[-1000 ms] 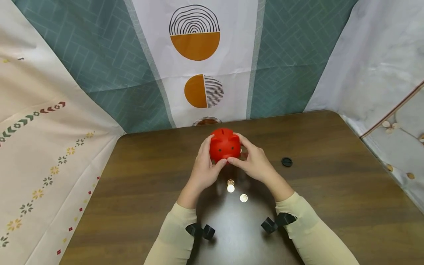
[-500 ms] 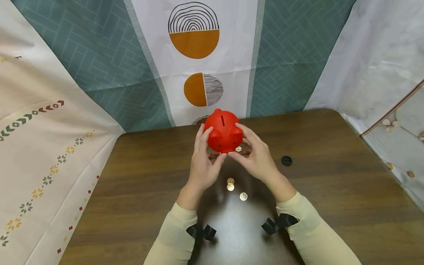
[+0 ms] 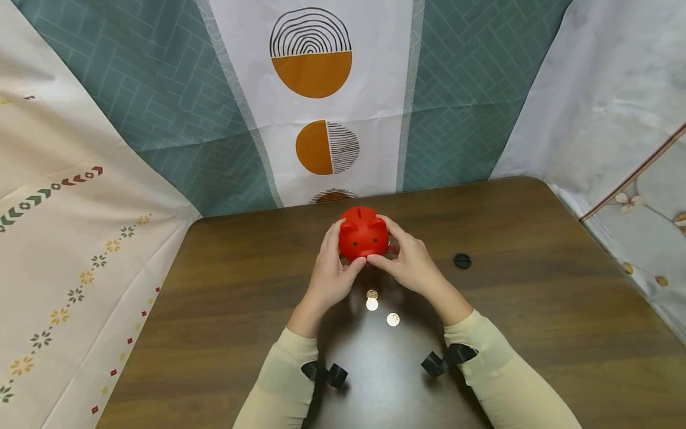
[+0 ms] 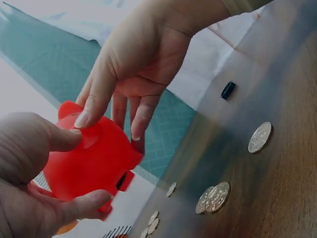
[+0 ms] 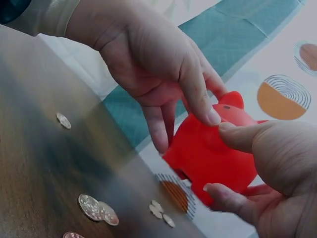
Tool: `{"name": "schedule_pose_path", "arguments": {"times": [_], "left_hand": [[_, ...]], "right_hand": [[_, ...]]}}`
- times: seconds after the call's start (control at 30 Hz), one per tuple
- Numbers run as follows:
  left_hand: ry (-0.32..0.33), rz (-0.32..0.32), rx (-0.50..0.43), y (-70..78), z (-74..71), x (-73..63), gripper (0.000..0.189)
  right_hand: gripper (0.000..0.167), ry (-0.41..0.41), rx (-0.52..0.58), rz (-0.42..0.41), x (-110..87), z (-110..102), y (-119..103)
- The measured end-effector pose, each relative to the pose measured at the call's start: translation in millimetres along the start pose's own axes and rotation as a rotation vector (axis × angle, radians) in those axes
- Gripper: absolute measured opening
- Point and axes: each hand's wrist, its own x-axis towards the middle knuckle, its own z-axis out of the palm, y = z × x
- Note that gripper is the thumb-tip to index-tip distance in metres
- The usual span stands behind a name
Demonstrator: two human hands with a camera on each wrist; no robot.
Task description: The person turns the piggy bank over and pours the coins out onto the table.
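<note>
A red piggy bank (image 3: 363, 233) is held up over the table, its eyes and snout facing me and its slot on top at the back. My left hand (image 3: 329, 274) grips it from the left, thumb at the snout. From the right my right hand (image 3: 409, 262) grips it the same way, the two thumbs nearly meeting. Both wrist views show the piggy bank (image 4: 89, 158) clear of the table. A dark opening shows on its underside in the left wrist view. Gold coins (image 3: 372, 304) lie on the table below the hands, two of them overlapping.
A round black plug (image 3: 462, 260) lies on the wooden table (image 3: 241, 298) right of the hands. Another coin (image 3: 393, 319) lies nearer to me. More coins (image 4: 153, 220) appear beneath the piggy bank in the left wrist view. Patterned cloth (image 3: 182, 107) hangs behind the table.
Half a second ago the piggy bank was higher and tipped, with its top slot turned towards me. It is now lower with its face towards me, much as one second ago. Both hands keep their grip.
</note>
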Motion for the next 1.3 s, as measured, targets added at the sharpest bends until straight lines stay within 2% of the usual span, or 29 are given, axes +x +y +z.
{"name": "schedule_pose_path", "arguments": {"times": [0.13, 0.17, 0.23, 0.33, 0.4, 0.47, 0.57, 0.63, 0.7, 0.73, 0.83, 0.9, 0.97, 1.07, 1.13, 1.2, 1.3], "left_hand": [[0.111, 0.201, -0.049, 10.6, -2.4, -0.9, 0.077], [0.124, 0.213, -0.052, 12.5, -3.0, -0.8, 0.078], [0.114, 0.182, -0.018, 12.6, -3.1, -1.3, 0.078], [0.027, 0.007, 0.062, 5.0, -1.5, -3.2, 0.079], [-0.013, -0.058, 0.072, -0.6, 0.3, -3.4, 0.079], [-0.014, -0.082, 0.043, -2.8, 0.9, -3.0, 0.08], [0.004, -0.076, 0.0, -2.4, 1.2, -2.1, 0.08], [0.006, -0.08, 0.004, -1.3, 1.3, -2.4, 0.081], [0.019, -0.044, 0.004, 0.9, 1.2, -2.5, 0.08], [0.037, -0.005, -0.006, 2.8, 1.0, -2.2, 0.08], [0.111, 0.168, -0.057, 11.6, -1.0, -0.8, 0.078], [0.136, 0.227, -0.05, 14.8, -2.3, 1.0, 0.077], [0.116, 0.192, -0.01, 13.6, -2.7, 1.5, 0.078], [0.034, 0.04, 0.058, 7.6, -2.7, 0.8, 0.079], [0.001, -0.017, 0.058, 4.6, -2.7, -0.2, 0.08], [-0.002, -0.037, 0.048, 4.1, -3.2, -0.8, 0.081], [-0.002, -0.033, 0.059, 2.5, -2.7, -1.1, 0.081]], "right_hand": [[0.08, 0.126, 0.032, -0.185, -1.5, -2.1, -10.8], [0.081, 0.14, 0.038, -0.198, -1.2, -2.5, -12.5], [0.078, 0.106, 0.057, -0.162, -1.7, -2.0, -11.4], [0.077, -0.024, 0.045, 0.006, -2.4, 0.8, -3.0], [0.076, -0.072, 0.031, 0.071, -1.9, 2.4, 2.5], [0.078, -0.07, 0.035, 0.08, -0.5, 3.2, 3.9], [0.079, -0.048, 0.043, 0.072, 0.9, 3.5, 2.7], [0.079, -0.05, 0.044, 0.069, 0.3, 3.5, 1.3], [0.079, -0.028, 0.042, 0.038, -0.8, 2.6, -1.1], [0.079, 0.001, 0.04, -0.002, -0.9, 1.8, -2.9], [0.079, 0.118, 0.051, -0.161, -1.6, -2.6, -12.6], [0.079, 0.157, 0.048, -0.207, -1.1, -4.5, -15.4], [0.078, 0.121, 0.039, -0.168, -1.3, -4.3, -14.3], [0.079, 0.022, 0.013, -0.03, -0.7, -1.1, -5.3], [0.079, -0.014, 0.014, 0.013, -0.3, 0.7, -1.4], [0.081, -0.012, 0.024, 0.024, 0.6, 1.7, 0.5], [0.08, -0.021, 0.026, 0.037, 0.2, 3.0, 2.0]]}}
